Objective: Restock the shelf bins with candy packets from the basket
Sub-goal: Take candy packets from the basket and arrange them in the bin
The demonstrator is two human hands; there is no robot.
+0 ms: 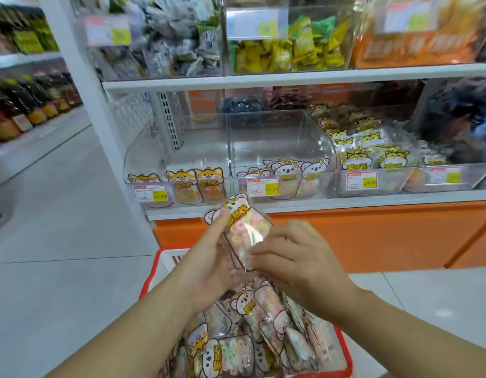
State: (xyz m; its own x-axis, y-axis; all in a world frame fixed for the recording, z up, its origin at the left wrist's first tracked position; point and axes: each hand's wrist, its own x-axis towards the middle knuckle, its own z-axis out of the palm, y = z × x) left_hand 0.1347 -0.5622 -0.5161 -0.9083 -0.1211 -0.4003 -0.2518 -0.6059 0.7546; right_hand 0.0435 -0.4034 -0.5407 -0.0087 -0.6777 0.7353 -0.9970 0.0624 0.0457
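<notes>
A clear candy packet, printed with a koala face and filled with pastel rings, is held up between both hands directly above the red plastic basket, which holds many more of the same kind. The left hand grips the candy packet from its left side and back, with the thumb laid across the printed front. The right hand pinches its lower right edge with curled fingertips. The packet's long axis stands nearly upright and a little tilted, the koala-head end uppermost and leaning away toward the shelf. Just beyond that end and slightly to the right is the clear acrylic middle bin, where a few packets of the same koala print line the front wall. The clear left bin holds fox-faced packets instead. The coming move looks to be forward and up over the middle bin's low front wall, head end leading. Both hands are about equally near, but the right hand is on that bin's side.
</notes>
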